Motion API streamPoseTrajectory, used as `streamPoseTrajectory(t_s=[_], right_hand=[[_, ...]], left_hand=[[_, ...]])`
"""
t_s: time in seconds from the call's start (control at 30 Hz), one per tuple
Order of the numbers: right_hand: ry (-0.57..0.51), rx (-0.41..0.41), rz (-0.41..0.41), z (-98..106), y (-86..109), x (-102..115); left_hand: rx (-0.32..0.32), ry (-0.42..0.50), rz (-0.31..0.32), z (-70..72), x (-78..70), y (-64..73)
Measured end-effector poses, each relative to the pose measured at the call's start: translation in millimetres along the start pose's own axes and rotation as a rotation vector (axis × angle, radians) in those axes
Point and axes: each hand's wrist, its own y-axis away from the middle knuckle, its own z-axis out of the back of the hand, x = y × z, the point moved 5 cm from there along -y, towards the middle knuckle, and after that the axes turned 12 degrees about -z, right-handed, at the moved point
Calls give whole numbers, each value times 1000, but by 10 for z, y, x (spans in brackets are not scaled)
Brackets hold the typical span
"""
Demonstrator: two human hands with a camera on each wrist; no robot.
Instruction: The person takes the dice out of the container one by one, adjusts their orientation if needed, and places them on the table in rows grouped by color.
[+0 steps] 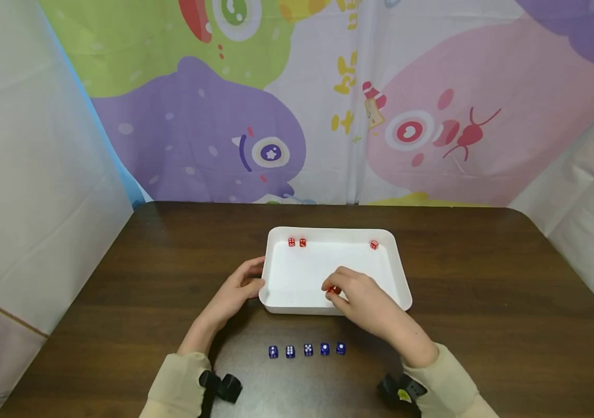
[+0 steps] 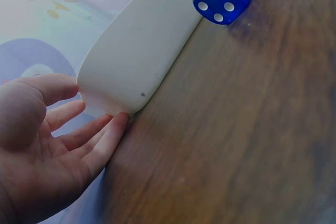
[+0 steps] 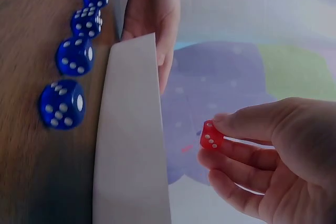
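My right hand (image 1: 367,299) is over the front part of a white tray (image 1: 297,296), pinching a red die (image 3: 211,136) between thumb and fingers. In the right wrist view, white pips show on two of the die's faces. At the tray's left side, my left hand (image 1: 236,290) rests against the outer wall. The left wrist view shows its thumb touching the rim and extended fingertips lower on the wall. Along the tray's back wall lie two red dice (image 1: 297,242) close together at the left and another red die (image 1: 374,245) at the right.
Several blue dice (image 1: 308,349) form a row on the brown table (image 1: 464,278) in front of the tray. Behind the table hangs a cartoon-patterned cloth (image 1: 328,168). Black wrist devices (image 1: 220,386) are strapped over both sleeves.
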Motion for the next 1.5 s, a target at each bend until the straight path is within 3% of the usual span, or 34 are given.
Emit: streamPoseTrajectory(t_s=[0.43,1.1,1.43,1.5], right_hand=[[-49,64,110,-16,74,257],[-110,225,172,-195,212,527],[-77,323,240,-344,313,754],[-62,326,266,-384,338,795]], left_hand=[[-1,2,0,5,6,-8],[-2,-6,7,4,4,7],[5,-23,-103,12,-31,10],[10,-15,-94,6,-24,6]])
